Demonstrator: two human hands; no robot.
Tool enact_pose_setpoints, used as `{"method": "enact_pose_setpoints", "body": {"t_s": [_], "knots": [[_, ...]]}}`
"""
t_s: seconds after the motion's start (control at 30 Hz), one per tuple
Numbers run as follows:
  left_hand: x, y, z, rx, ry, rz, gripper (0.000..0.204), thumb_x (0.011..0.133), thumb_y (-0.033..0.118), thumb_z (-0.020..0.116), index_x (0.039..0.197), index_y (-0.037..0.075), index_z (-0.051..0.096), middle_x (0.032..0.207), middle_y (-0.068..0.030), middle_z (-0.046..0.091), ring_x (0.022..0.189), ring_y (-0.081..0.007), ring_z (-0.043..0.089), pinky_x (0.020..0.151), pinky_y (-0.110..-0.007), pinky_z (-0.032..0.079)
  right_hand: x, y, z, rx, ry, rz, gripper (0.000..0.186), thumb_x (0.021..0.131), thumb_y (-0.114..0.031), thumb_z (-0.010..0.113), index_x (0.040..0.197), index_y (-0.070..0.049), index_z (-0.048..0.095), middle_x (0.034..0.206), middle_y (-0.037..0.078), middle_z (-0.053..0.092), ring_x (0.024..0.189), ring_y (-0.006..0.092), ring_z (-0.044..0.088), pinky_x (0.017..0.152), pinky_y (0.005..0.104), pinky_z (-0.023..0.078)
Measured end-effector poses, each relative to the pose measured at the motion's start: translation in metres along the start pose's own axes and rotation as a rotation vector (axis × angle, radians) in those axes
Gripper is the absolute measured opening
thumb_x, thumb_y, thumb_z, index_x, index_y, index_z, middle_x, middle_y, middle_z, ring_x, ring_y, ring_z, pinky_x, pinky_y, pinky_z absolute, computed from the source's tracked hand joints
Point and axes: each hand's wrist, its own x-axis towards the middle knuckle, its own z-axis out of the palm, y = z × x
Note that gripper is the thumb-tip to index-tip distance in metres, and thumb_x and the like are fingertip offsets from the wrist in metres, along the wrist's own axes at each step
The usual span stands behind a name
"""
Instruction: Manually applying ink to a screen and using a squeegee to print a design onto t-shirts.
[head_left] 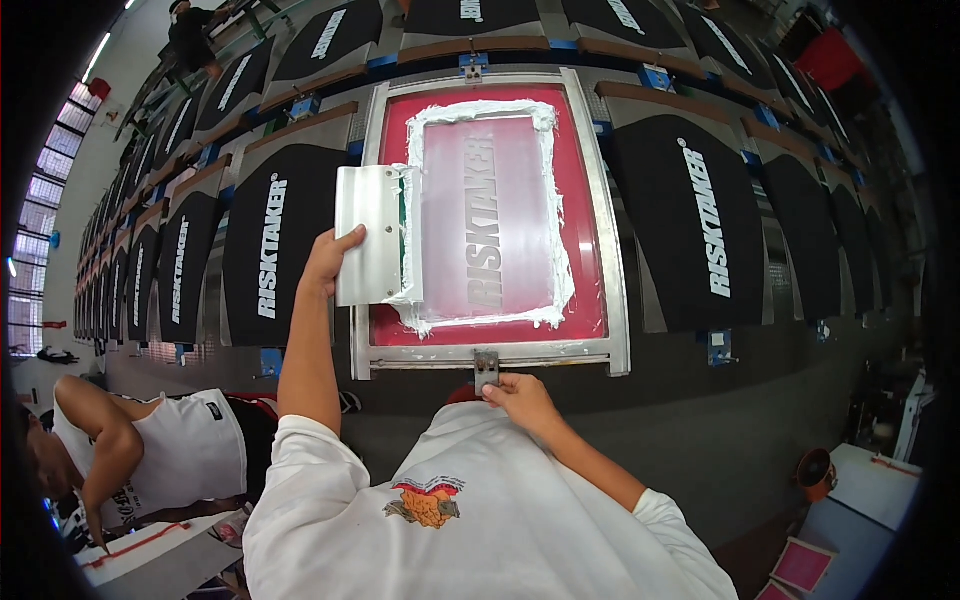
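A screen printing frame [613, 300] with a metal rim and red-edged mesh lies in front of me over one of the print boards. Thick white ink [552, 215] rings the pale window of the mesh, where block lettering shows through. My left hand [330, 258] grips a wide metal squeegee [372, 235] at the frame's left side, its green blade edge smeared with ink. At the near rim, the fingers of my right hand [520, 398] pinch a small metal bracket [486, 370] fixed to the middle of the frame.
Black fabric panels with white lettering, such as one on the left [280, 240] and one on the right [705, 220], lie on boards in rows. A person in a white sleeveless top [185, 450] leans at the lower left. An orange fan [815, 472] stands lower right.
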Motion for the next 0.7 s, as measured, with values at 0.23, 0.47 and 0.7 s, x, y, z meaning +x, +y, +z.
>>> {"method": "enact_pose_setpoints", "body": {"t_s": [0.23, 0.47, 0.7], "knots": [[0.012, -0.026, -0.009, -0.163, -0.064, 0.045, 0.04, 0.084, 0.021, 0.068, 0.11, -0.006, 0.056, 0.097, -0.0154, 0.065, 0.081, -0.0219, 0.066, 0.073, -0.035, 0.054, 0.027, -0.041, -0.152, -0.927, 1.186, 0.002, 0.051, 0.092, -0.044, 0.049, 0.105, 0.003, 0.064, 0.088, 0.011, 0.065, 0.084, 0.0177, 0.06, 0.079, 0.0351, 0.047], [-0.004, -0.02, 0.002, -0.172, -0.045, 0.054, 0.04, 0.083, 0.017, 0.068, 0.111, -0.007, 0.055, 0.098, -0.0157, 0.065, 0.084, -0.0215, 0.066, 0.074, -0.035, 0.054, 0.047, -0.037, -0.15, 0.132, 0.835, 0.198, 0.066, 0.093, -0.055, 0.042, 0.1, 0.007, 0.065, 0.091, 0.014, 0.065, 0.081, 0.0197, 0.057, 0.077, 0.0349, 0.044], [-0.036, 0.038, 0.065, -0.271, -0.38, 0.15, 0.038, 0.08, 0.015, 0.07, 0.11, -0.005, 0.058, 0.098, -0.0127, 0.066, 0.085, -0.0178, 0.066, 0.074, -0.031, 0.054, -0.028, -0.029, -0.202, 0.248, 1.161, 0.169, 0.067, 0.092, -0.057, 0.044, 0.105, 0.006, 0.063, 0.096, 0.013, 0.062, 0.082, 0.0182, 0.055, 0.077, 0.0326, 0.045]]}}
